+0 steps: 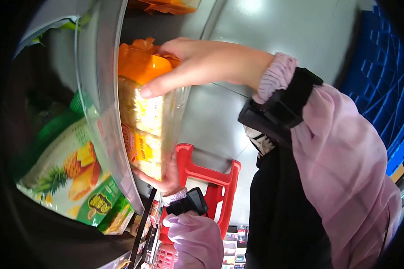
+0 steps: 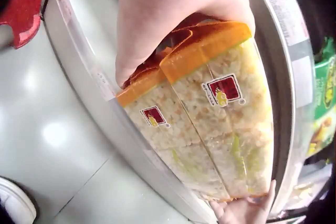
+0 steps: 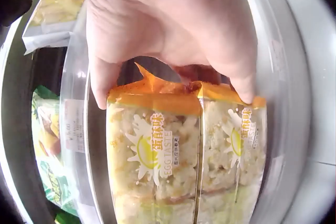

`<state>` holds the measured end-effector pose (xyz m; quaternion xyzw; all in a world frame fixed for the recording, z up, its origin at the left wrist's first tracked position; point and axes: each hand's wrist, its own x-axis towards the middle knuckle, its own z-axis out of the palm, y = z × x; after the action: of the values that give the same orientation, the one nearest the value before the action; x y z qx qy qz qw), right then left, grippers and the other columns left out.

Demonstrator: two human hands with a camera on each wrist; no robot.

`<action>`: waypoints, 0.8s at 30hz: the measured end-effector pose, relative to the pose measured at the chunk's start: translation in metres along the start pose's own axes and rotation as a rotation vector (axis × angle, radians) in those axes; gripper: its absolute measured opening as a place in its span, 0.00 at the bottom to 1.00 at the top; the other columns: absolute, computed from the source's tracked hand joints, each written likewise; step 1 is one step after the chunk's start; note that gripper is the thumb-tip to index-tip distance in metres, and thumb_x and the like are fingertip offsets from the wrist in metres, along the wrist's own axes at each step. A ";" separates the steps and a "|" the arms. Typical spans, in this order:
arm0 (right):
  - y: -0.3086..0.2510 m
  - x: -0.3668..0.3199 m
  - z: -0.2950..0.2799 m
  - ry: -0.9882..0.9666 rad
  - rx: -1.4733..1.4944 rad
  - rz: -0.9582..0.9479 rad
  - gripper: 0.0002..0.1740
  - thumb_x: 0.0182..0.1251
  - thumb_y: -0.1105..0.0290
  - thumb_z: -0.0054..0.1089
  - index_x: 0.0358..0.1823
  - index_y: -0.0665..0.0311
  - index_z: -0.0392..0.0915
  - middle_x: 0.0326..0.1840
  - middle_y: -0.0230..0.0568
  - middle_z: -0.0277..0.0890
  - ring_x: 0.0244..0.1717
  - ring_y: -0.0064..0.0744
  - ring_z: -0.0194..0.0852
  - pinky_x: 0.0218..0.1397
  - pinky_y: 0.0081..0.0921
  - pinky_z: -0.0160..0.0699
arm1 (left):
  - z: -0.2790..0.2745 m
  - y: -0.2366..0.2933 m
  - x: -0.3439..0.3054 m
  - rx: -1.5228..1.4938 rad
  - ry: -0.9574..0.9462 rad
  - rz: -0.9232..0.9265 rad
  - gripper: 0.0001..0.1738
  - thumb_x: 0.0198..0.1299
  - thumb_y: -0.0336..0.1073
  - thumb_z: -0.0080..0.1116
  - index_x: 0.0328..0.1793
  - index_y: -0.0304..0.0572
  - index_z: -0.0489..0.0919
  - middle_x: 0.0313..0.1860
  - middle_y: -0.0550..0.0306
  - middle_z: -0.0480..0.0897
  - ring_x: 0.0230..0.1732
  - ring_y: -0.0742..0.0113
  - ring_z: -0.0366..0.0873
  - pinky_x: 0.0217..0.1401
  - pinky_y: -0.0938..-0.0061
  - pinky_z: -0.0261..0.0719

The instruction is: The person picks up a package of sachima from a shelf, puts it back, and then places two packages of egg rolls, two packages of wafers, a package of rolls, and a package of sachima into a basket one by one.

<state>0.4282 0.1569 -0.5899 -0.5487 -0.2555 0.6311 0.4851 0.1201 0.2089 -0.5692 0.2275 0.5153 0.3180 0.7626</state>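
Two clear packs with orange ends, full of pale crumbly blocks, lie side by side (image 1: 141, 119) (image 2: 197, 129) within a clear-edged shelf. My right hand (image 1: 211, 62) (image 3: 173, 24) grips their orange end, thumb on one side and fingers on the other, in the head view's upper part. Around the opposite end curls my left hand (image 1: 164, 179) (image 2: 184, 8), also with thumb and fingers on opposite sides. "EGG TASTE" is printed on the packs in the right wrist view. Part of each hand's fingers is hidden behind the packs.
A clear shelf rim (image 1: 114, 89) curves beside the packs. Beyond it is a green bag with pineapple pictures (image 1: 76, 175). A red plastic stool (image 1: 211, 175) stands on the grey floor, with blue crates (image 1: 377, 85) at the right.
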 end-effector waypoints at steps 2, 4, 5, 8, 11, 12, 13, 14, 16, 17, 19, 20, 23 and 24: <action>0.005 -0.027 -0.001 0.018 0.139 -0.042 0.41 0.39 0.46 0.68 0.50 0.72 0.73 0.50 0.49 0.73 0.51 0.37 0.71 0.55 0.26 0.65 | 0.006 -0.009 -0.024 0.060 -0.028 0.003 0.44 0.50 0.69 0.46 0.71 0.64 0.50 0.71 0.58 0.50 0.70 0.46 0.46 0.65 0.35 0.47; 0.003 -0.064 -0.004 -0.022 0.299 -0.038 0.35 0.46 0.51 0.67 0.49 0.70 0.73 0.49 0.45 0.73 0.51 0.32 0.70 0.57 0.25 0.62 | 0.014 -0.017 -0.047 0.162 0.009 0.006 0.44 0.51 0.70 0.42 0.72 0.64 0.48 0.70 0.55 0.52 0.68 0.46 0.51 0.62 0.39 0.55; 0.001 -0.082 -0.005 -0.008 0.325 -0.008 0.35 0.47 0.52 0.67 0.51 0.71 0.72 0.49 0.44 0.73 0.52 0.32 0.69 0.57 0.24 0.62 | 0.008 -0.021 -0.059 0.121 0.021 -0.045 0.43 0.53 0.69 0.41 0.72 0.61 0.49 0.70 0.57 0.53 0.69 0.50 0.51 0.65 0.44 0.54; -0.002 -0.138 -0.004 0.120 0.260 0.201 0.44 0.46 0.51 0.69 0.59 0.72 0.61 0.54 0.47 0.67 0.57 0.35 0.63 0.59 0.26 0.61 | 0.008 -0.040 -0.098 0.183 0.008 -0.076 0.42 0.56 0.68 0.36 0.72 0.57 0.46 0.70 0.55 0.53 0.70 0.54 0.51 0.67 0.52 0.55; -0.013 -0.201 -0.006 0.122 0.155 0.304 0.42 0.54 0.61 0.64 0.65 0.68 0.52 0.64 0.45 0.54 0.64 0.33 0.53 0.63 0.25 0.57 | 0.048 -0.046 -0.147 0.119 -0.005 -0.233 0.43 0.57 0.67 0.36 0.72 0.52 0.46 0.70 0.53 0.54 0.69 0.53 0.53 0.67 0.54 0.55; -0.021 -0.224 -0.003 0.151 0.253 0.324 0.40 0.54 0.63 0.64 0.65 0.67 0.53 0.65 0.43 0.53 0.66 0.32 0.51 0.65 0.25 0.53 | 0.057 -0.043 -0.165 0.078 -0.018 -0.299 0.43 0.58 0.67 0.35 0.72 0.50 0.47 0.69 0.53 0.54 0.68 0.53 0.54 0.67 0.55 0.55; -0.035 -0.247 -0.001 0.195 0.267 0.339 0.40 0.53 0.64 0.64 0.65 0.67 0.53 0.66 0.42 0.51 0.67 0.32 0.49 0.66 0.25 0.50 | 0.054 -0.041 -0.182 0.077 -0.006 -0.323 0.43 0.58 0.67 0.35 0.72 0.49 0.47 0.69 0.53 0.55 0.68 0.53 0.55 0.67 0.56 0.55; -0.051 -0.269 0.002 0.236 0.280 0.346 0.41 0.53 0.64 0.65 0.65 0.66 0.53 0.66 0.41 0.49 0.68 0.32 0.47 0.68 0.25 0.47 | 0.051 -0.039 -0.200 0.056 0.005 -0.352 0.43 0.58 0.66 0.37 0.71 0.47 0.47 0.69 0.51 0.55 0.68 0.54 0.55 0.67 0.57 0.56; -0.073 -0.310 0.008 0.277 0.357 0.345 0.43 0.51 0.63 0.66 0.65 0.65 0.52 0.67 0.39 0.47 0.69 0.32 0.43 0.70 0.25 0.41 | 0.059 -0.026 -0.235 0.062 0.019 -0.389 0.42 0.59 0.63 0.39 0.71 0.45 0.48 0.68 0.51 0.57 0.67 0.55 0.56 0.67 0.59 0.57; -0.084 -0.328 0.012 0.293 0.387 0.348 0.45 0.49 0.60 0.67 0.65 0.65 0.52 0.68 0.39 0.46 0.69 0.32 0.44 0.70 0.25 0.41 | 0.061 -0.018 -0.252 0.118 -0.009 -0.408 0.41 0.59 0.64 0.39 0.71 0.48 0.48 0.68 0.53 0.57 0.68 0.54 0.56 0.67 0.57 0.56; -0.110 -0.363 0.020 0.303 0.447 0.346 0.43 0.49 0.64 0.66 0.65 0.64 0.52 0.68 0.39 0.45 0.69 0.32 0.43 0.70 0.26 0.42 | 0.069 0.000 -0.284 0.169 -0.024 -0.464 0.41 0.59 0.64 0.39 0.71 0.50 0.48 0.68 0.55 0.57 0.68 0.55 0.56 0.67 0.56 0.56; -0.115 -0.380 0.024 0.290 0.457 0.306 0.41 0.51 0.67 0.65 0.65 0.63 0.52 0.68 0.38 0.44 0.70 0.32 0.41 0.69 0.26 0.42 | 0.074 0.009 -0.298 0.147 -0.054 -0.478 0.41 0.59 0.64 0.40 0.71 0.50 0.49 0.68 0.54 0.57 0.68 0.55 0.55 0.67 0.57 0.55; -0.154 -0.420 0.043 0.328 0.419 0.304 0.43 0.48 0.68 0.67 0.65 0.62 0.53 0.69 0.37 0.44 0.71 0.33 0.39 0.71 0.27 0.39 | 0.082 0.040 -0.335 0.126 -0.076 -0.471 0.40 0.60 0.60 0.42 0.71 0.45 0.49 0.68 0.53 0.58 0.68 0.57 0.56 0.68 0.61 0.55; -0.173 -0.432 0.050 0.330 0.424 0.296 0.43 0.48 0.67 0.67 0.65 0.62 0.53 0.69 0.38 0.44 0.71 0.33 0.39 0.71 0.27 0.38 | 0.089 0.053 -0.348 0.097 -0.076 -0.461 0.39 0.60 0.58 0.44 0.70 0.42 0.50 0.67 0.53 0.59 0.67 0.58 0.57 0.67 0.62 0.56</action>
<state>0.4074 -0.1492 -0.2373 -0.5615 0.0469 0.6366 0.5266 0.0966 -0.0067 -0.2783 0.1519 0.5392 0.1013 0.8221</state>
